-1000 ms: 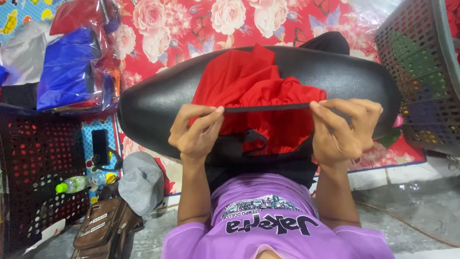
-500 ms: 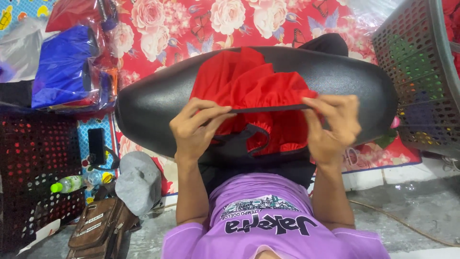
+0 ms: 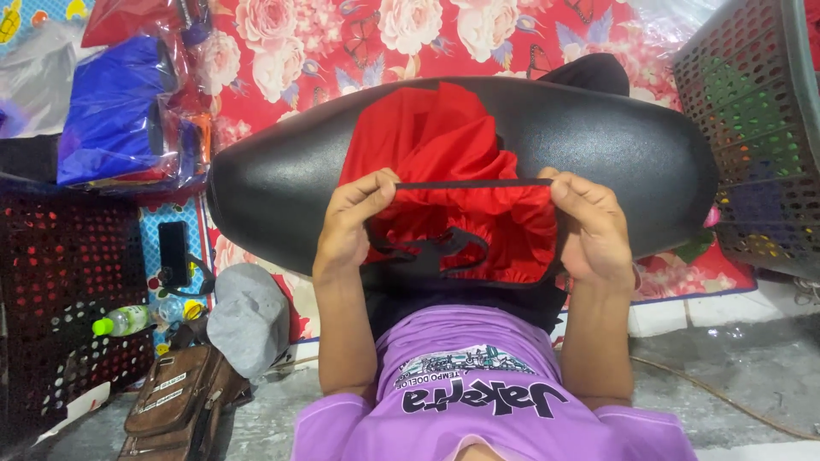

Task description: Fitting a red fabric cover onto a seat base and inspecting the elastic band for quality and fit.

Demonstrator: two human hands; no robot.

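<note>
Hands: L hand (image 3: 354,224) & R hand (image 3: 589,226) pinch red garment (image 3: 453,171) waistband taut.

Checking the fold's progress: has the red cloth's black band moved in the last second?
Yes. The black band sits nearer the person, lower on the black cushion.

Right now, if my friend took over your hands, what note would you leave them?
Left hand: pinching the left end of the black elastic edge of the red cloth cover.
Right hand: pinching the right end, band pulled taut between both.
The cover lies bunched on the long black padded seat, over its middle only.
Both seat ends are bare; the cover is not spread over them.
</note>
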